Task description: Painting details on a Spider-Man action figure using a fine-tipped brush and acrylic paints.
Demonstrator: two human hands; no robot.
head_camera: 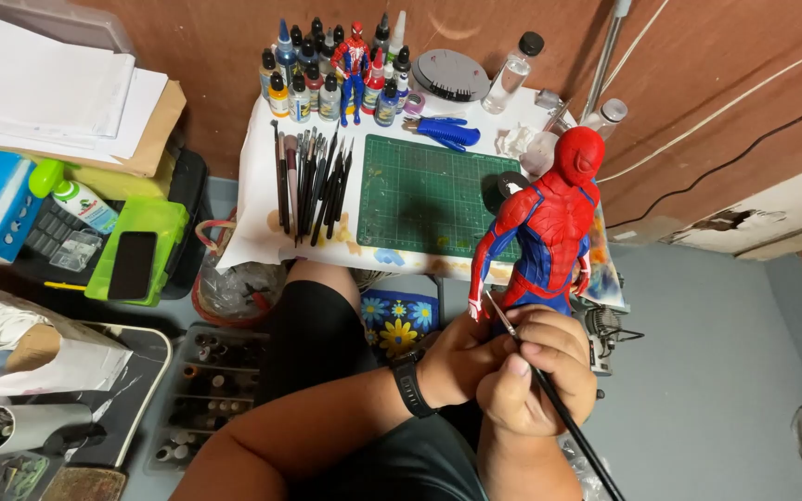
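Small worktop w/ green cutting mat, brushes, paint bottles; red-blue figure above lap, legs grasped by left hand; right hand fingers clenched on thin brush.

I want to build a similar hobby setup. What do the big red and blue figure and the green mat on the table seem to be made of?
Red and blue figure: probably hard plastic or resin with a painted, slightly glossy finish, judging by soft highlights on its head and back. Green cutting mat: likely flexible vinyl or rubber, matte, with a printed grid and paint stains.
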